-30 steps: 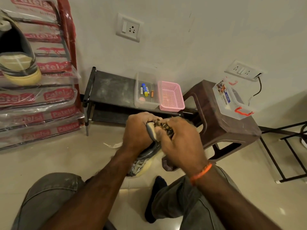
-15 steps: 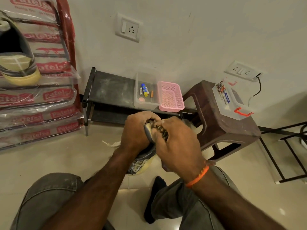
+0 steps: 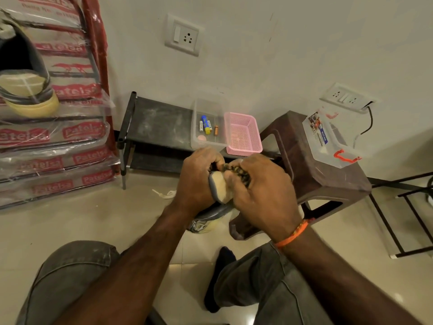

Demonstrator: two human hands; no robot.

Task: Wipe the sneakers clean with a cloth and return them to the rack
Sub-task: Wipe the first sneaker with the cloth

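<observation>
I hold a grey sneaker point(image 3: 219, 192) with a cream inner side upright in front of me, above the floor. My left hand point(image 3: 195, 178) grips its left side. My right hand point(image 3: 257, 191) holds a dark patterned cloth point(image 3: 236, 172) bunched in its fingers and presses it against the sneaker's top. The second sneaker point(image 3: 25, 90), grey with a yellowish sole, sits at the far left on a stack of wrapped boxes. The low black rack point(image 3: 159, 123) stands against the wall behind my hands.
On the rack stand a clear tub point(image 3: 206, 127) with batteries and a pink basket point(image 3: 242, 133). A brown plastic stool point(image 3: 311, 174) carrying a clear lidded box point(image 3: 332, 141) is at the right. A white lace point(image 3: 165, 193) lies on the floor. A black metal frame point(image 3: 410, 207) is far right.
My right hand has rubbed the cloth a little across the top of the sneaker, exposing more of the cream side. The left hand keeps its grip.
</observation>
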